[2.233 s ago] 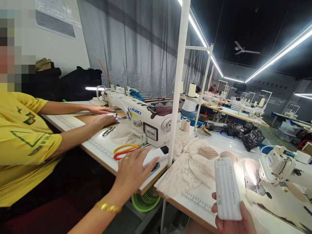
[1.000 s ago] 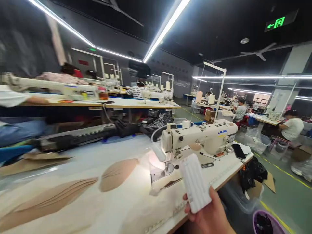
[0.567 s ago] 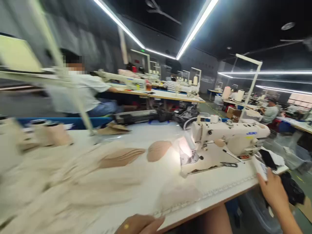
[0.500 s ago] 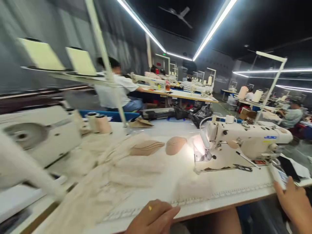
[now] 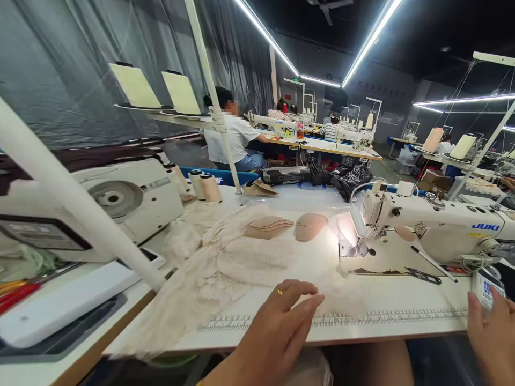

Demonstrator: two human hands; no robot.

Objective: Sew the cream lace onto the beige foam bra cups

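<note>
My left hand (image 5: 277, 327), with a ring on one finger, lies open and flat near the front edge of the white table (image 5: 386, 327). Its fingertips touch the edge of a heap of cream lace fabric (image 5: 225, 262). My right hand (image 5: 491, 338) is at the far right edge, its thumb and fingers round the lower end of a white ribbed device (image 5: 486, 284) that stands on the table. Two tan bra cups (image 5: 281, 227) lie behind the lace. A white JUKI sewing machine (image 5: 438, 228) stands to the right with its needle lamp lit.
Black snips (image 5: 422, 275) lie on the machine bed. A second sewing machine (image 5: 124, 198), a slanted white pole (image 5: 80, 198) and thread cones (image 5: 205, 186) stand on the left. A person in a white shirt (image 5: 237, 139) sits behind. Black bags (image 5: 346, 176) lie past the table.
My view swung from the neighbouring table to this one. My right hand carried the white device to the table's right end. My left hand came to rest on the lace at the front edge.
</note>
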